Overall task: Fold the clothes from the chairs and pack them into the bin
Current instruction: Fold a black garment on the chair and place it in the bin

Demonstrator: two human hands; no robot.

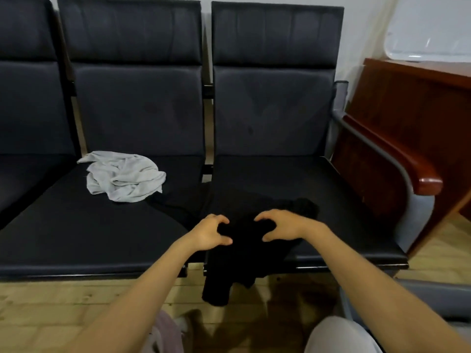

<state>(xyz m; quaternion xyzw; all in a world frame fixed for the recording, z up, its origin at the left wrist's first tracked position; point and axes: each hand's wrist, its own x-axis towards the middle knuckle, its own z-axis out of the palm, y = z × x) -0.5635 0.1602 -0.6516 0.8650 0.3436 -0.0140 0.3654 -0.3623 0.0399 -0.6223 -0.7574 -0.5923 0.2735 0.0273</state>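
black garment (244,250): bunched on the front part of the right chair's seat, close to the gap between this seat and the middle one. One end spills over the front edge and hangs down toward the floor. Its folds are too dark to make out
left hand (209,233): fingers and thumb curled, pinching a fold on the left side of the black garment, thumb nearest the camera
right hand (283,225): fingers and thumb curled the same way, gripping the garment's right side. The two hands sit near each other with a hump of fabric between them
grey garment (125,177): pale and crumpled in a loose heap on the middle chair's seat, toward the back and left, well apart from both hands
right chair (318,189): black padded seat and back, last in the row
middle chair (76,225): same black padding, joined to its neighbours
left chair (25,110): only partly in view at the frame's left edge
armrest (420,174): glossy reddish wood on a grey frame, at the right chair's outer side
wooden desk (407,103): reddish brown, just beyond the armrest against the wall
floor (51,314): light wooden boards below the seats
knee (339,337): in pale trousers, at the bottom edge under the right forearm
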